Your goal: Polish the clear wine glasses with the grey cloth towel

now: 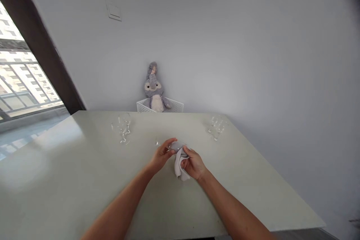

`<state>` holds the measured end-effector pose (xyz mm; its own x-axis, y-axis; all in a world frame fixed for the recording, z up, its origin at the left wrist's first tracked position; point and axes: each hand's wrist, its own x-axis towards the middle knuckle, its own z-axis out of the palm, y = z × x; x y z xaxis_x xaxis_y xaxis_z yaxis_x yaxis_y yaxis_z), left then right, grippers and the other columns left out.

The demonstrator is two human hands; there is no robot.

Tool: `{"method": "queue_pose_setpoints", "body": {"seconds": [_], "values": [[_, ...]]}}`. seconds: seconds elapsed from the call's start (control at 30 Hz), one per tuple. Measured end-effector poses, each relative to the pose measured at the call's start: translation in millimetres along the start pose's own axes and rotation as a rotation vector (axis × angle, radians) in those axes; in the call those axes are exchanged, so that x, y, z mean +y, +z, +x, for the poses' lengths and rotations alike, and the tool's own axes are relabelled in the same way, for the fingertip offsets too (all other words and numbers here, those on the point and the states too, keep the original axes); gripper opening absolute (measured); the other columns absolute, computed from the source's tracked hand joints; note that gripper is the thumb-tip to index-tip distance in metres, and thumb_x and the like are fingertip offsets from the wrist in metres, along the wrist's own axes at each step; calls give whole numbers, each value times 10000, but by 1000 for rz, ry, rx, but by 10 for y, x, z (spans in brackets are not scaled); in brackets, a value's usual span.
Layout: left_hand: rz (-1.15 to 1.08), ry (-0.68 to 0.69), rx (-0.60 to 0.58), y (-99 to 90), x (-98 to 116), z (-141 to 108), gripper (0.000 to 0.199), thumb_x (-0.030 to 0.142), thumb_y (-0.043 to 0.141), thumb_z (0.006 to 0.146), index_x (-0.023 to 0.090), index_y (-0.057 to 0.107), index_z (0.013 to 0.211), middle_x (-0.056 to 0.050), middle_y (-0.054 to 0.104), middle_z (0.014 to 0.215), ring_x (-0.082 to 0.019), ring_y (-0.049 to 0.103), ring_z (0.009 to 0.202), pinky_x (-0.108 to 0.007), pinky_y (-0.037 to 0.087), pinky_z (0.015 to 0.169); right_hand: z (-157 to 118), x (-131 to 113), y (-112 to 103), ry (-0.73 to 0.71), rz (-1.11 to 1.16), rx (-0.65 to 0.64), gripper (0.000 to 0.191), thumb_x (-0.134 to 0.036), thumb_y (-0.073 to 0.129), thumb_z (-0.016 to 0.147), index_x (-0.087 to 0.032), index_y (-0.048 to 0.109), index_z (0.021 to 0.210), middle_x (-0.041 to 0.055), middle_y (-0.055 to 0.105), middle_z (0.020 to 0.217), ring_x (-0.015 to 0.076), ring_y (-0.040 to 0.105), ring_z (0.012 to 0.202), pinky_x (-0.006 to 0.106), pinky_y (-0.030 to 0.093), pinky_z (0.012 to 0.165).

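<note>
Forearms (120, 202), fingers (169, 141) on cloth (179, 164), probably wineglass (176, 146).

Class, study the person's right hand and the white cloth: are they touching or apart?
Touching. The head view shows the right hand gripping the white cloth, with its fingers against the folds and no gap between.

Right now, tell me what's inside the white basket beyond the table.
A grey plush toy sits in the white basket, its head and pale belly showing. The table hides the basket's lower part, so anything deeper inside can't be seen.
</note>
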<state>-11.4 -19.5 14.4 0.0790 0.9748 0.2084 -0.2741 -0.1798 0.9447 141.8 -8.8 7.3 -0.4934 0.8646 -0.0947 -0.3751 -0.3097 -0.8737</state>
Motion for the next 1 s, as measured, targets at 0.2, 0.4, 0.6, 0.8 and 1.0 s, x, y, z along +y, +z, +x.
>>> {"method": "queue_pose_setpoints", "body": {"seconds": [0.2, 0.4, 0.6, 0.8, 1.0], "values": [[51, -173, 97, -78, -103, 40, 342, 424, 547, 737, 163, 661, 927, -42, 620, 657, -157, 568, 571, -249, 470, 488, -36, 86, 80, -212, -397, 8, 275, -397, 705, 614, -175, 640, 762, 17, 628, 724, 159, 567, 643, 254, 483, 537], [91, 6, -12, 11, -56, 12, 446, 328, 649, 684, 196, 567, 1102, -57, 615, 904, -163, 559, 807, -290, 466, 754, 41, 45, -16, -9, 61, 41, 336, -487, 578, 726, -156, 603, 779, 5, 589, 574, 102, 489, 397, 249, 440, 420], [392, -79, 10, -79, -138, 29, 496, 504, 350, 827, 153, 542, 1121, -44, 624, 766, -148, 568, 650, -285, 467, 607, -40, 100, 69, -379, -773, 103, 290, -450, 625, 679, -200, 651, 825, 56, 656, 838, 217, 585, 809, 304, 458, 688], [1261, 334, 176, -207, 12, 6, 334, 409, 457, 812, 244, 595, 1067, -77, 649, 965, -245, 539, 974, -404, 372, 859, 78, -17, -105, -118, -577, 196, 363, -513, 592, 669, -153, 611, 627, 14, 588, 529, 164, 555, 471, 274, 445, 449], [1527, 418, -127, -301, 81, 41, 250, 353, 446, 839, 257, 614, 998, -42, 664, 782, -201, 566, 851, -359, 363, 816, 66, -162, -189, -38, -306, 30, 400, -505, 615, 671, -114, 641, 752, 28, 611, 544, 165, 576, 449, 288, 466, 454]]}}
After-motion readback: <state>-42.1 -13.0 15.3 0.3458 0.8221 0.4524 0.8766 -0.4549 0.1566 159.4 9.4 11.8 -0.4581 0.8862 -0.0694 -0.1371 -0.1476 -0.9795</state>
